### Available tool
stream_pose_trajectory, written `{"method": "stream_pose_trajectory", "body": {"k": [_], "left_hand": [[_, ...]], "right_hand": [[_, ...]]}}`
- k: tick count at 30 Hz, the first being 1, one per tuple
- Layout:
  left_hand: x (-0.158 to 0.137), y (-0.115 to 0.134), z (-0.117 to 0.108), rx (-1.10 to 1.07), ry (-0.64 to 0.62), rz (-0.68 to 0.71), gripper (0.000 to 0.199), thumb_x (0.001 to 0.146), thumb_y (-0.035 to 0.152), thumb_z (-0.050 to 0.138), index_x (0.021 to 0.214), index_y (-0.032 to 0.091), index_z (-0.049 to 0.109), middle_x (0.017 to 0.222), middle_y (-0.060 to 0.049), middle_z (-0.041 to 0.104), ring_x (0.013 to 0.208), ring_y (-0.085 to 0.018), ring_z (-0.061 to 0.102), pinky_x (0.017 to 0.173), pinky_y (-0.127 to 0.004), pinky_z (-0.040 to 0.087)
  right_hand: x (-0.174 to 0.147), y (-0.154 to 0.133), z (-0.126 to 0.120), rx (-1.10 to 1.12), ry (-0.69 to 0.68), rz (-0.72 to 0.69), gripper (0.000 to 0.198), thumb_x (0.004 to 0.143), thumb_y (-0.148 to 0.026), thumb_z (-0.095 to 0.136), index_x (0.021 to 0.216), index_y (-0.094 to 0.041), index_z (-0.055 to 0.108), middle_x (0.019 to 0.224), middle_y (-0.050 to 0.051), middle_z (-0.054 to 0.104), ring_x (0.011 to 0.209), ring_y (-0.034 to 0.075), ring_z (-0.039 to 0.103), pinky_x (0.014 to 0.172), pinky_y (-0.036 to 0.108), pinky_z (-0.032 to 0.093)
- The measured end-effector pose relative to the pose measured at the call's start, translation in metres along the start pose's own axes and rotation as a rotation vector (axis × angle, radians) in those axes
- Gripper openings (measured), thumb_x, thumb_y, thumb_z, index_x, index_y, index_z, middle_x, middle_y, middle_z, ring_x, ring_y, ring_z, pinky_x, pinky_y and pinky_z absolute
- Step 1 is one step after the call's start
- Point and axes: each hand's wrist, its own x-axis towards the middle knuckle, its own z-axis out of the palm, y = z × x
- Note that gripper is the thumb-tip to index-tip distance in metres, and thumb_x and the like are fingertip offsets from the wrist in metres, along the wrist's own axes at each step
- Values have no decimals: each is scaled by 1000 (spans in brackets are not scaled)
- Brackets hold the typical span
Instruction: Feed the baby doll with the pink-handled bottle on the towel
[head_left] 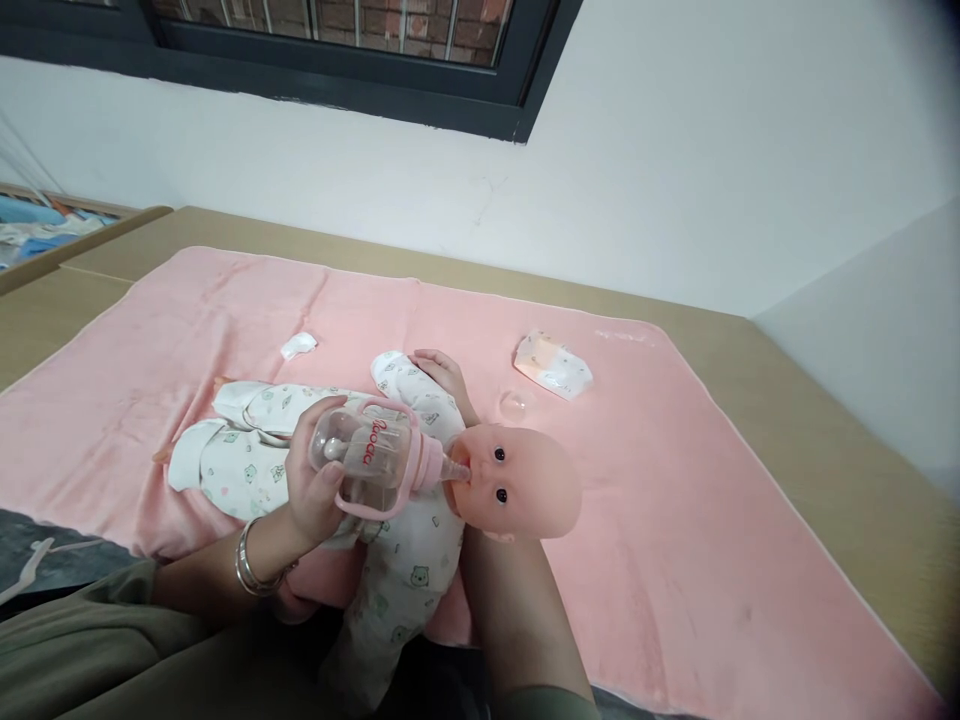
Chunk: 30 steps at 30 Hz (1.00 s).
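Olive sleeve [97,640] sat below left hand [319,475], which wrapped feeding bottle [382,460]; nipple [455,470] already at mouth of baby doll [525,480]. Right hand [444,372] lay beside doll's far arm [405,378], grip unclear. Bottle not yet lowered; fill level unreadable.

Childcare practice room (seemingly), doll [427,522], pink blanket [660,520]
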Motion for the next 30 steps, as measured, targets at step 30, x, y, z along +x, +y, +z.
{"method": "stream_pose_trajectory", "body": {"k": [30], "left_hand": [[-4, 6, 0, -27, -32, -58, 60, 80, 59, 71, 126, 22, 59, 101, -6, 64, 90, -23, 61, 86, -35, 51]], "right_hand": [[0, 0, 0, -21, 8, 4, 42, 57, -39, 81, 92, -20, 68, 97, 4, 74, 90, 18, 66, 82, 32, 51]]}}
